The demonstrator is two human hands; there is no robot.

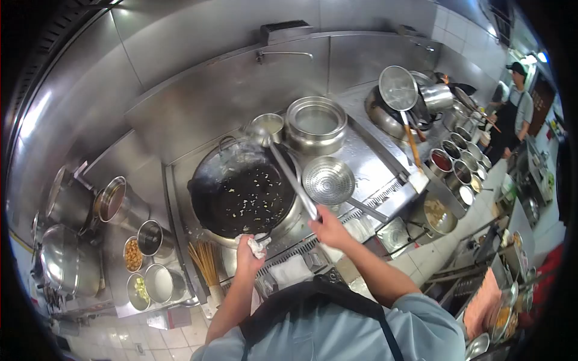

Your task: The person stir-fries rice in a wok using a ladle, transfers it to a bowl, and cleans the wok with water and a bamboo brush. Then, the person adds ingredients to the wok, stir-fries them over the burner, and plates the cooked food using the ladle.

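A large black wok (211, 210) sits on the stove burner, with small pale chopped bits scattered over its dark inside. At its near rim my left hand (245, 257) is closed on a folded white cloth (259, 245), pressed round the wok's near handle. My right hand (330, 228) grips the end of a long metal ladle (289, 171). The ladle's bowl reaches over the far right side of the wok, beside a small metal pot (268, 124), and is slightly blurred. Whether the bowl holds anything I cannot tell.
A round perforated skimmer (328, 180) lies right of the wok, near a large steel pot (316, 126). A bamboo brush (205, 262) stands at the left. Ingredient containers (161, 283) line the left counter. A mesh strainer (398, 88) rests at the right; a co-worker (512, 114) stands beyond.
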